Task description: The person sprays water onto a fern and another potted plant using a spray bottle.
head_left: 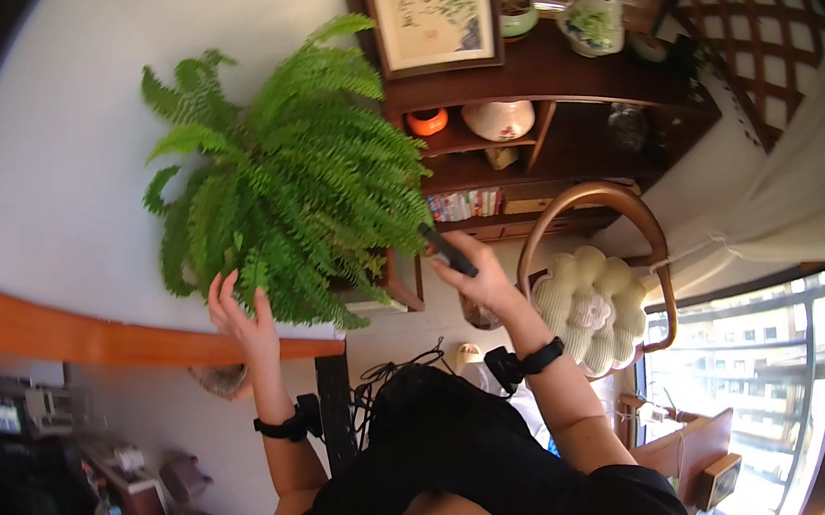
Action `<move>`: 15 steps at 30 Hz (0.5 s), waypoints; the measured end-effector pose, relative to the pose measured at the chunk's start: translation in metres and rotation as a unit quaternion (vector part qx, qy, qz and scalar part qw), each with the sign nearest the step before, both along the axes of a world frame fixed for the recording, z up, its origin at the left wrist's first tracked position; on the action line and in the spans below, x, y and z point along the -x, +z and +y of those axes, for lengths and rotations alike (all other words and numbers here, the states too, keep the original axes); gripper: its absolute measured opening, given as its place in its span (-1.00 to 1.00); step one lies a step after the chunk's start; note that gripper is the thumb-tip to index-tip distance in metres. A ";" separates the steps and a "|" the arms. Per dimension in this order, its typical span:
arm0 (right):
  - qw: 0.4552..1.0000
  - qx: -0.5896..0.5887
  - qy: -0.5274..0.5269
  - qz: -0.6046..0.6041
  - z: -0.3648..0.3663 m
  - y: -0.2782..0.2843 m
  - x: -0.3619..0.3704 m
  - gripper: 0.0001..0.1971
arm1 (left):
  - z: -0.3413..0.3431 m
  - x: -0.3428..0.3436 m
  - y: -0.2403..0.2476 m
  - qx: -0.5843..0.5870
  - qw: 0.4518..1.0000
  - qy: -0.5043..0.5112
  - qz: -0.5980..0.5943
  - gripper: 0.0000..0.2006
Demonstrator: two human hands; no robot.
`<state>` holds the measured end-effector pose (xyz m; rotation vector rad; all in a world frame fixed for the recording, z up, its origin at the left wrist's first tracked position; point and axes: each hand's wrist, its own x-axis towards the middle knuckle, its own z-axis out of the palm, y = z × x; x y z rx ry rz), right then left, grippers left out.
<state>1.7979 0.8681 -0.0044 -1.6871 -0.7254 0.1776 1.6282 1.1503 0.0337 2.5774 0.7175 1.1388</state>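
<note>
A big, bushy green fern (301, 165) spreads out in front of me, its fronds arching and drooping on every side. Its pot is hidden by the leaves. At the near lower edge of the fronds, my left hand (247, 321) is raised with its fingers apart, against or just in front of the leaf tips. To the fern's right, my right hand (480, 280) is closed round a short black bar-shaped object (448, 251). The object's far end points toward the fronds; its exact kind cannot be made out. Both wrists wear black straps with small devices.
Behind the fern stands a dark wooden shelf (551, 86) with vases, books and a framed picture (433, 13). A curved-back chair with a flower-shaped cushion (590, 311) is on the right, near a bright window. Black cables (380, 375) hang close to my body. An orange-brown wooden edge (103, 331) runs at left.
</note>
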 end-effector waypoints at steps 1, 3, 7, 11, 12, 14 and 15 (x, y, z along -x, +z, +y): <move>1.000 -0.002 -0.004 0.014 -0.001 0.002 -0.001 -0.68 | 0.000 0.002 -0.002 0.003 1.000 -0.006 -0.004 -0.60; 0.997 0.010 -0.030 0.076 -0.010 0.002 -0.005 -0.76 | -0.005 0.003 -0.001 0.005 1.000 -0.009 -0.006 -0.60; 0.993 0.007 -0.051 0.106 -0.015 -0.007 -0.019 -0.78 | -0.015 0.012 0.002 0.022 1.000 0.010 0.003 -0.62; 0.996 -0.023 -0.030 0.086 -0.018 -0.016 -0.027 -0.78 | -0.018 0.018 0.002 0.041 0.999 0.005 0.017 -0.66; 0.994 -0.010 -0.015 0.105 -0.019 -0.016 -0.028 -0.78 | -0.019 0.014 0.004 0.040 0.999 0.011 0.017 -0.66; 0.992 0.002 0.004 0.124 -0.017 -0.017 -0.028 -0.78 | -0.025 -0.001 0.008 0.026 0.995 -0.073 0.063 -0.64; 0.995 0.038 0.030 0.091 -0.016 -0.018 -0.028 -0.78 | -0.031 -0.015 0.008 0.008 0.991 -0.092 0.093 -0.64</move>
